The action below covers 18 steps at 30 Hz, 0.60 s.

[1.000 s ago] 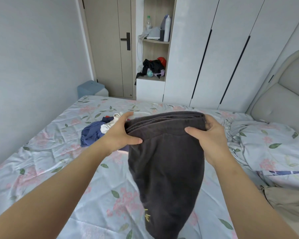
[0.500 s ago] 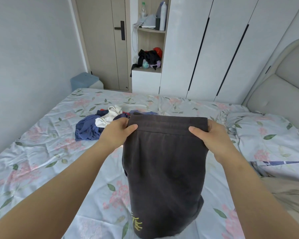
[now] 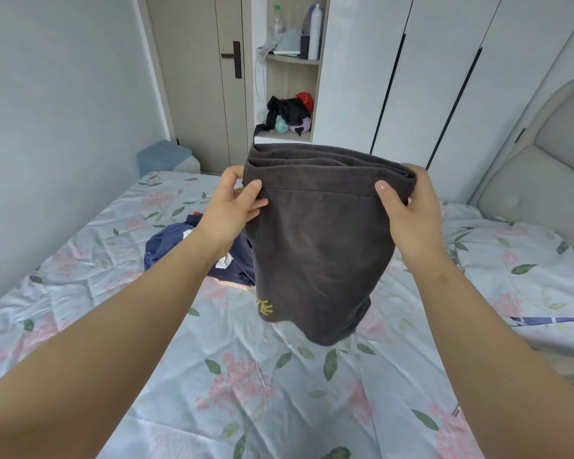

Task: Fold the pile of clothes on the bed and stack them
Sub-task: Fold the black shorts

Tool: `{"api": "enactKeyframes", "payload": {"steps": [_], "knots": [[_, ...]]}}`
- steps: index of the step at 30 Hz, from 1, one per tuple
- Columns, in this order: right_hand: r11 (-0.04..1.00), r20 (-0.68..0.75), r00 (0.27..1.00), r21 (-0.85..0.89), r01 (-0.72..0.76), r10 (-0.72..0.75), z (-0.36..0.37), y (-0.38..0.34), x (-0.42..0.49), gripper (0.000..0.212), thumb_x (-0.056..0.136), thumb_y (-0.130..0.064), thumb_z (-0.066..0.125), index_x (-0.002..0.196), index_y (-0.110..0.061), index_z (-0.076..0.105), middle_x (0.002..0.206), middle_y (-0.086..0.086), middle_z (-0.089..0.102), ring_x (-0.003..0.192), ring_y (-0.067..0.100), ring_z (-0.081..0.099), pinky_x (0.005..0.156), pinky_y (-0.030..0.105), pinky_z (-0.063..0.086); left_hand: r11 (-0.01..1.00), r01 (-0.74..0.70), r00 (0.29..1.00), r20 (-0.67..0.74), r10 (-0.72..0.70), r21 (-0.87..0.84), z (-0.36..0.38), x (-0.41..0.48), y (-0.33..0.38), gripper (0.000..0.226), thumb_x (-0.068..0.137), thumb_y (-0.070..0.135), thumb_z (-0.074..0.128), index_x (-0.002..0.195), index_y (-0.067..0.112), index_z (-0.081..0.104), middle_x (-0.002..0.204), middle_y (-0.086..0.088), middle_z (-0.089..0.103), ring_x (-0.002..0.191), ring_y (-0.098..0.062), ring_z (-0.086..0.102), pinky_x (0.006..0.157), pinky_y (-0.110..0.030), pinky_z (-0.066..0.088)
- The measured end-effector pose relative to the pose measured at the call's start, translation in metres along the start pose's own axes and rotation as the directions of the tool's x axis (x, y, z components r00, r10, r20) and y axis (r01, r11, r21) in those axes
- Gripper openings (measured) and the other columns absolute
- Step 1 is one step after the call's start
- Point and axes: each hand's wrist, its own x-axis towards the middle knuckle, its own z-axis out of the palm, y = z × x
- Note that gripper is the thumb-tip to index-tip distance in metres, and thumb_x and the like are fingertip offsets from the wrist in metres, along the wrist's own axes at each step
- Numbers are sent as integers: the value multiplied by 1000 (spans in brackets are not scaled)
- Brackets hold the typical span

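A dark grey garment point(image 3: 318, 246) with a small yellow print near its lower left hem hangs in the air above the bed, its folded top edge held level. My left hand point(image 3: 236, 202) grips the top left corner, thumb in front. My right hand point(image 3: 408, 203) grips the top right corner the same way. Behind my left forearm a pile of clothes point(image 3: 179, 241), navy with white and a bit of red, lies on the bed; the garment and arm hide part of it.
The bed point(image 3: 246, 385) has a pale blue floral sheet, with a pillow point(image 3: 524, 260) and padded headboard point(image 3: 550, 154) at the right. A blue bin point(image 3: 163, 157), a door point(image 3: 203, 77), a shelf niche with bottles and clothes point(image 3: 290, 117) and white wardrobes point(image 3: 411, 71) stand beyond.
Both hands have lifted the dark garment higher, so its lower hem now hangs clear of the sheet. The grips on its top corners are unchanged.
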Motion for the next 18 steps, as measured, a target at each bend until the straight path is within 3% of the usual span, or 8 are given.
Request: {"api": "enactKeyframes", "payload": {"steps": [2,4,8,11,14,18], "knots": [[982,23,1000,187,-25,22,-3,-4,-12,16,89,-24,63,96,-36,56,94,-21,66,90,-7,62,77,17,50,999,-36,999,35,37,-7,-6,-12,0,11,100,20,45,96,31,47,99,7,66,98,-12,66,88,-22,51],[961,65,996,266,-69,54,-8,0,-28,18,89,-16,64,94,-33,59,90,-20,70,88,-3,66,71,13,51,999,-43,998,48,42,24,-13,-27,-6,11,99,20,46,98,30,49,98,6,66,92,-8,66,86,-21,52],[948,192,968,242,-207,163,-15,28,-75,19,88,-12,65,91,-31,63,87,-18,72,82,-1,68,64,12,52,996,15,999,51,-20,91,-27,-71,-42,12,98,11,48,96,21,54,89,4,63,73,3,62,67,-12,49],[927,304,902,120,-355,306,-17,64,-123,17,87,-14,66,91,-30,65,85,-17,72,79,-1,68,59,12,51,936,187,980,12,-199,297,-38,-107,-89,16,94,14,56,79,19,54,78,4,57,73,-10,56,68,-18,42],[843,381,770,-51,-535,512,-23,104,-175,9,85,-23,68,89,-30,65,84,-13,72,76,1,67,58,13,50,792,379,887,57,-459,479,-45,-147,-140,21,92,19,59,73,13,49,73,0,50,71,-16,46,68,-28,35],[637,468,486,-243,-732,738,-35,143,-241,10,87,-30,66,97,-28,63,94,-9,72,85,8,69,65,21,54,649,580,699,107,-707,493,-47,-202,-192,24,93,19,55,75,12,41,72,0,40,67,-13,36,61,-26,27]]}}
